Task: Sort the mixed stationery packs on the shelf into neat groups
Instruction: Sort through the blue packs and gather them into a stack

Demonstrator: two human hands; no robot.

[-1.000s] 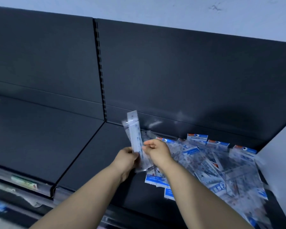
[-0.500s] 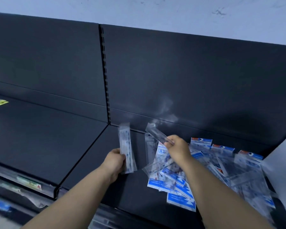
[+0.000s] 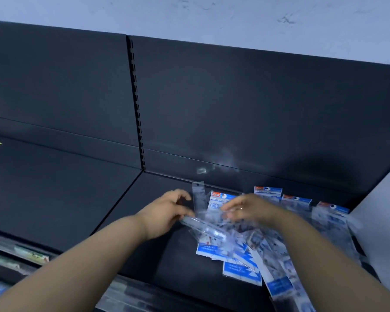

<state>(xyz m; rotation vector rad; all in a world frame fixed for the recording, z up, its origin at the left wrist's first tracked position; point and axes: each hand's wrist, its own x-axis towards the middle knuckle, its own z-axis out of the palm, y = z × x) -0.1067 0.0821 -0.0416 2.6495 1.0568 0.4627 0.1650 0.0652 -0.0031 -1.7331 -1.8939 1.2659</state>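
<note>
The mixed packs (image 3: 241,260) lie in a loose, overlapping heap at the right end of the shelf (image 3: 158,255), from back edge to front edge. The left hand (image 3: 167,213) pinches one end of a narrow clear pack (image 3: 206,226) at the heap's left fringe. The right hand (image 3: 251,210) lies over the heap, its grip too blurred to tell. The narrow pack is best drawn out flat and leftward while the right hand steadies the rest, so that nothing slides off the front edge.

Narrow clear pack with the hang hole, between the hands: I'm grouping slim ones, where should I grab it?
Probably pinch the narrow clear pack by its hang-hole end, from above: that end shows free; the near end disappears under the pile.
</note>
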